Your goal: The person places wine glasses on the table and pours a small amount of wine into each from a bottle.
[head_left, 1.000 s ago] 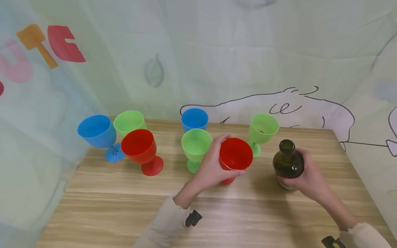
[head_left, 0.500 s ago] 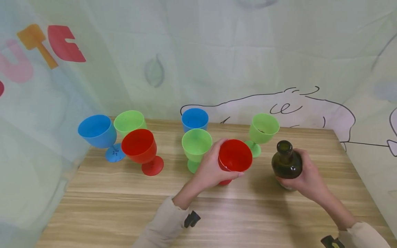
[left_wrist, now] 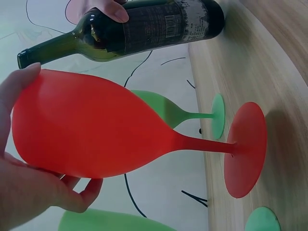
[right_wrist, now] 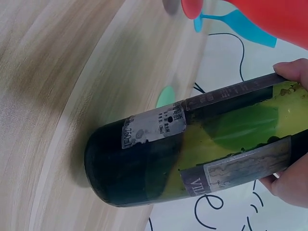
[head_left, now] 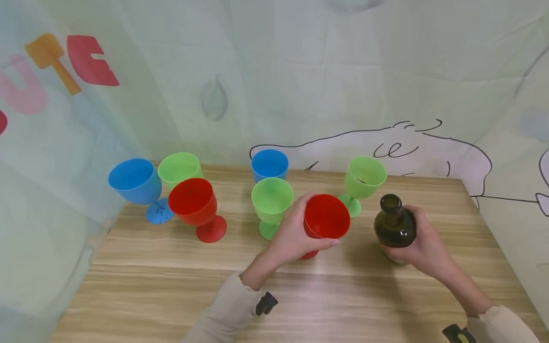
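Observation:
My left hand [head_left: 295,233] grips a red plastic goblet [head_left: 327,219] around its bowl, thumb at the near side. The goblet leans a little to the right, and its round foot shows close over the wooden table in the left wrist view. To the right, my right hand [head_left: 424,245] holds a dark green wine bottle [head_left: 394,228] by its upper body. Its open neck leans slightly toward the goblet. Worn paper labels and dark liquid in the bottom part of the bottle [right_wrist: 125,168] show in the right wrist view. A green goblet [head_left: 272,197] stands just left of my left hand.
Behind the bottle stands another green goblet [head_left: 364,178] with something dark inside. A blue goblet [head_left: 269,164] is at the back middle. Grouped at the left are a blue goblet [head_left: 137,183], a green goblet [head_left: 180,169] and a red goblet [head_left: 193,205]. A printed cloth [head_left: 291,85] hangs behind the table.
The bottle's neck has moved slightly left, toward the red goblet. That goblet's foot has shifted a little left and nearer, so it tilts more to the right. Both grips stay the same.

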Available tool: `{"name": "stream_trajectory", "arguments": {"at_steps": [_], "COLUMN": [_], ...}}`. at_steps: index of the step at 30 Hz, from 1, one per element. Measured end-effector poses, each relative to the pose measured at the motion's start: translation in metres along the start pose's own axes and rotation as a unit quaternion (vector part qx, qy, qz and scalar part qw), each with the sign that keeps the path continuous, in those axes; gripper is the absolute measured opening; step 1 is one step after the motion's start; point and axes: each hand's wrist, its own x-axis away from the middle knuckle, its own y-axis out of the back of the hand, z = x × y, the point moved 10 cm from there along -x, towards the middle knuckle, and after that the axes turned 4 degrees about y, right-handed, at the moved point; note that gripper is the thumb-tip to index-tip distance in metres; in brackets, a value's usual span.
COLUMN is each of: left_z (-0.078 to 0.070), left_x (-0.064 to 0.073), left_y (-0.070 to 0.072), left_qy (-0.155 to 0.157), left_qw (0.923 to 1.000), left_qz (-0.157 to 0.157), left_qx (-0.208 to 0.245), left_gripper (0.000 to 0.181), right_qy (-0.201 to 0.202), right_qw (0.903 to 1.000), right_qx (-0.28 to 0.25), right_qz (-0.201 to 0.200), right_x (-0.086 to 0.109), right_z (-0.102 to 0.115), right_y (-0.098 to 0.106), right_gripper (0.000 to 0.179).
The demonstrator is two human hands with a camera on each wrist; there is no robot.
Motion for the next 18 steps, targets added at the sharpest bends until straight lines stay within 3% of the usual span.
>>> {"name": "stream_trajectory", "arguments": {"at_steps": [10,18], "left_z": [0.000,-0.003], "left_x": [0.000,-0.001], "left_y": [-0.001,-0.001], "left_qy": [0.005,0.001], "left_qw": [0.9999,0.9998], "left_qz": [0.003,0.011], "left_qx": [-0.014,-0.018], "left_gripper": [0.087,0.087], "right_qy": [-0.018,0.048], "right_qw": [0.9994,0.9979], "right_qx": [-0.023,0.042], "right_qz": [0.018,-0.011], "right_x": [-0.001,-0.007], "right_z": [0.004,0.020], "right_y": [0.000,0.004], "right_gripper": [0.084,0.076]}}
